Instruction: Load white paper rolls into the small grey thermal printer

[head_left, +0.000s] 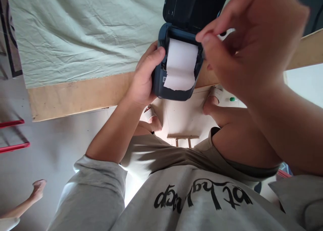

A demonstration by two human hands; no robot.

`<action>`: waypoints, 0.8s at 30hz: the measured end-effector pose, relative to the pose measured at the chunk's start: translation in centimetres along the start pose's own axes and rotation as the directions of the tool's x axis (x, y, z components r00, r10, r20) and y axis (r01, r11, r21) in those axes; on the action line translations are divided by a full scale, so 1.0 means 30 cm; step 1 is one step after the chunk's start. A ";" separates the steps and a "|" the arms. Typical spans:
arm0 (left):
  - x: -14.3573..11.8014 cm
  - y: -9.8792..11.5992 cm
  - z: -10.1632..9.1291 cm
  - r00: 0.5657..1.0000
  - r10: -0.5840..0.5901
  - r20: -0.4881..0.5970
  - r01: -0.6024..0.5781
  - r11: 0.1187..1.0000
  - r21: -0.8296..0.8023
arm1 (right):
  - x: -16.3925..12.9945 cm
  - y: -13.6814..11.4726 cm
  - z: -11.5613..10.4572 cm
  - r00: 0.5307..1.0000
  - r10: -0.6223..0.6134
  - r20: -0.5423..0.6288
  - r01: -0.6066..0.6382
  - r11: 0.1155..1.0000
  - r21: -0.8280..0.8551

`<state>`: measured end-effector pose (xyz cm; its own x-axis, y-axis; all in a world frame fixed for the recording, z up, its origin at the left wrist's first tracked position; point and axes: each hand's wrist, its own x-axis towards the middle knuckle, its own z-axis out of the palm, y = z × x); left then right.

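Note:
A dark blue label printer [174, 89] with its lid [186, 5] raised stands at the table's near edge. A white paper strip [180, 66] lies over the open compartment and its front. My left hand [145, 79] grips the printer's left side, thumb on the top rim. My right hand [242, 52] hovers over the right side. Its thumb and forefinger are pinched together at the paper's upper right corner. Motion blur hides whether they hold the paper.
A wrinkled pale green cloth [75, 32] covers the table, with a bare wooden edge [75, 93] in front. Below are my feet in sandals [151, 118], a small wooden frame [183, 138], red bars [12, 136] at left and another person's hand [37, 187] at lower left.

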<state>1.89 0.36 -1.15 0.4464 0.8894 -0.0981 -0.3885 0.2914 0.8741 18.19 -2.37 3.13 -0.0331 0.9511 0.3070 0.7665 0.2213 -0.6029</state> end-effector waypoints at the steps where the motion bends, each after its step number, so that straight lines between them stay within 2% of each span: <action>1: -0.001 0.000 0.002 1.000 0.015 -0.006 -0.015 1.000 0.019 | 0.004 0.006 0.004 1.000 -0.015 0.026 0.018 0.990 -0.143; 2: -0.001 0.001 0.005 0.999 0.032 -0.011 -0.032 0.999 0.037 | 0.008 0.007 0.008 0.998 -0.014 0.066 0.032 0.962 -0.271; 4: -0.002 0.005 0.007 0.997 0.073 -0.021 -0.071 0.995 0.064 | 0.014 -0.006 0.015 0.988 0.067 0.141 -0.001 0.904 -0.427; 7: -0.004 0.014 -0.002 0.999 0.039 0.001 -0.038 0.994 0.102 | 0.018 -0.046 0.011 0.966 0.151 0.211 -0.026 0.865 -0.500; 9: -0.004 0.017 -0.009 1.000 0.013 0.027 -0.016 0.994 0.109 | 0.019 -0.070 0.000 0.938 0.187 0.290 0.002 0.839 -0.545; 13: -0.004 0.009 -0.012 0.998 0.064 0.011 -0.065 0.989 0.132 | 0.019 -0.081 -0.014 0.905 0.191 0.381 0.053 0.837 -0.545; 15: -0.003 0.002 -0.010 0.997 0.071 0.006 -0.070 0.959 0.275 | 0.019 -0.073 -0.010 0.904 0.205 0.375 0.037 0.837 -0.547; 17: -0.003 -0.001 -0.009 0.994 0.100 0.038 -0.106 0.873 0.476 | 0.022 -0.063 0.001 0.906 0.230 0.356 0.010 0.829 -0.560; 19: -0.001 -0.002 -0.010 0.993 0.110 0.048 -0.119 0.829 0.546 | 0.027 -0.057 0.010 0.912 0.223 0.343 -0.002 0.840 -0.542; 20: -0.001 -0.002 -0.010 0.994 0.104 0.043 -0.112 0.860 0.498 | 0.029 -0.056 0.010 0.919 0.201 0.339 0.002 0.858 -0.514; 22: 0.001 -0.001 -0.011 0.997 0.079 0.025 -0.082 0.951 0.297 | 0.029 -0.058 -0.003 0.930 0.137 0.340 0.028 0.898 -0.439; 24: 0.003 -0.002 -0.012 0.998 0.057 0.023 -0.059 0.990 0.128 | 0.025 -0.052 -0.034 0.942 0.081 0.326 0.048 0.929 -0.368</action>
<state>1.66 0.54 -1.38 0.4418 0.8963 -0.0374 -0.3079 0.1906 0.9321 17.62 -2.23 5.04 -0.1785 0.9839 0.0005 0.9462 0.1718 -0.2741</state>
